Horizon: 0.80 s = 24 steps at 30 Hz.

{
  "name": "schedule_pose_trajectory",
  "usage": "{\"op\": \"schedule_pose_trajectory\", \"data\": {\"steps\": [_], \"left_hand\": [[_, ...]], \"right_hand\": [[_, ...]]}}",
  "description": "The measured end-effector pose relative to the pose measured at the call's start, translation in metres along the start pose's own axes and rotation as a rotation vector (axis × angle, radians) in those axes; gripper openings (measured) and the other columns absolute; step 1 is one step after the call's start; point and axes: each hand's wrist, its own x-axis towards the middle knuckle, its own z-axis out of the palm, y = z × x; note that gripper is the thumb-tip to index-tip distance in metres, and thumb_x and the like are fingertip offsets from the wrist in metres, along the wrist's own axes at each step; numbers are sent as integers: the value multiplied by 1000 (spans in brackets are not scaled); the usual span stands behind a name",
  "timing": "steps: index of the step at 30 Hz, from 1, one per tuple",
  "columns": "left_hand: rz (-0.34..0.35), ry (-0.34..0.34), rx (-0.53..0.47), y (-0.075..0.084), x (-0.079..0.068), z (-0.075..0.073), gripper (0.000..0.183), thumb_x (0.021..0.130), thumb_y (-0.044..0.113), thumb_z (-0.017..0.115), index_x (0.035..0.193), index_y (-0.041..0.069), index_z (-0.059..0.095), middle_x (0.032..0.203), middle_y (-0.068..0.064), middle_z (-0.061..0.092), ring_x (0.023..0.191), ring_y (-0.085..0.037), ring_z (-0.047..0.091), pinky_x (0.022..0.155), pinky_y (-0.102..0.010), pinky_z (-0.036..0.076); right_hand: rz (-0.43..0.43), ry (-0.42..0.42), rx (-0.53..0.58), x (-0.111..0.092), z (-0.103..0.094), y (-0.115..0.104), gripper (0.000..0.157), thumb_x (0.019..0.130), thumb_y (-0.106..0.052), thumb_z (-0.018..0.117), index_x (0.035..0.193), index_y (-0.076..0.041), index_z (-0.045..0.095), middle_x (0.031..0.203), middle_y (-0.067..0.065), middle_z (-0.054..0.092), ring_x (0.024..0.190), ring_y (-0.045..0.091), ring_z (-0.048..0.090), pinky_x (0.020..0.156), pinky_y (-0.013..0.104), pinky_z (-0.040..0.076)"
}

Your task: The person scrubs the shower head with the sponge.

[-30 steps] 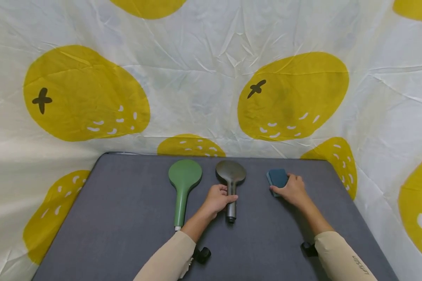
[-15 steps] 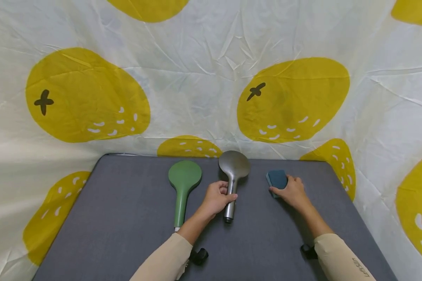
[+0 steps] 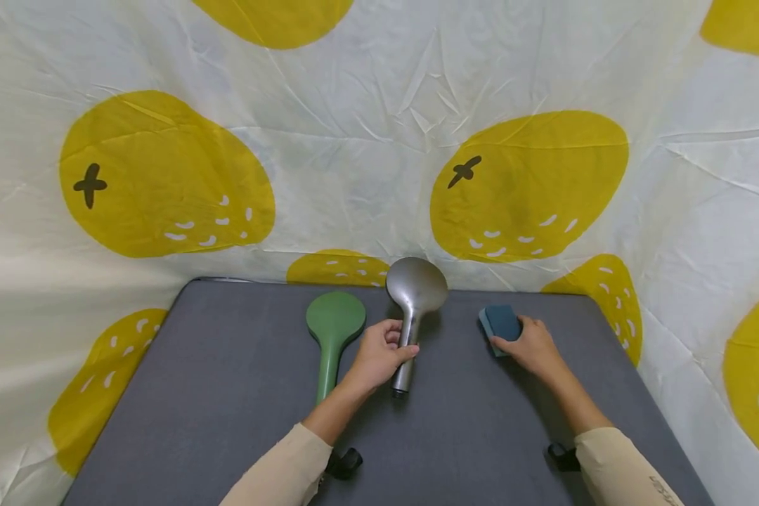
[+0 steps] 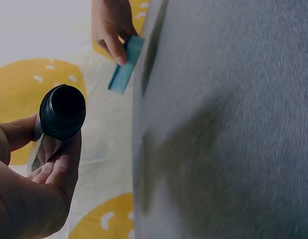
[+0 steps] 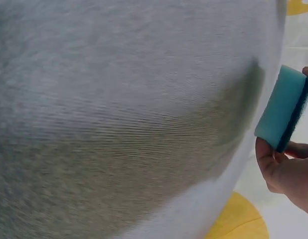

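My left hand (image 3: pixel 377 357) grips a silver-grey shower head (image 3: pixel 417 284) by its handle, thumb across the front. The round head is tilted up, and a shadow falls on the table behind it. In the left wrist view the dark threaded end (image 4: pixel 63 113) of the handle faces the camera. My right hand (image 3: pixel 536 348) holds a sponge (image 3: pixel 503 321) between thumb and fingers; it has a light blue body and a dark blue scouring layer, seen edge-on in the right wrist view. A green shower head (image 3: pixel 335 318) lies to the left, its lower handle hidden by my left forearm.
The grey cloth-covered table (image 3: pixel 215 393) ends at a back edge just behind the shower heads. A white curtain (image 3: pixel 354 176) with yellow fruit prints hangs behind and along both sides. Black straps sit at both wrists.
The silver-grey shower head has risen from the table and tilted up in my left hand, which has shifted slightly left. My right hand keeps its hold on the sponge.
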Motion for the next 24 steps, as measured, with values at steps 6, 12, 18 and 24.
{"op": "schedule_pose_trajectory", "data": {"steps": [6, 12, 18, 24], "left_hand": [[31, 17, 42, 4, -4, -15, 46, 84, 0, 83, 125, -7, 65, 104, -21, 75, 81, -14, 63, 74, -23, 54], [62, 54, 43, 3, -8, -28, 46, 84, 2, 84, 125, -6, 66, 110, -21, 76, 92, -21, 70, 83, -30, 59], [72, 50, 12, 2, -18, -37, 46, 84, 2, 84, 126, -5, 66, 111, -22, 76, 97, -26, 72, 85, -32, 60], [76, 58, 16, -1, -25, -43, 51, 84, 2, 84, 131, -5, 65, 116, -22, 75, 103, -28, 72, 88, -34, 60]], "right_hand": [[-70, 11, -3, -9, -13, -14, 97, 94, -48, 71, 151, 18, 30, 141, 44, 38, 119, 56, 50, 97, 68, 47], [-153, 70, 16, -16, -24, -31, 93, 95, -47, 71, 157, 9, 29, 149, 40, 36, 127, 55, 46, 101, 70, 44], [-250, 127, 63, -27, -36, -51, 91, 94, -43, 74, 161, -1, 29, 155, 35, 34, 129, 51, 44, 100, 70, 43], [-405, 184, 78, -41, -44, -80, 85, 93, -32, 78, 160, -5, 34, 157, 29, 38, 132, 46, 44, 104, 70, 43]]}}
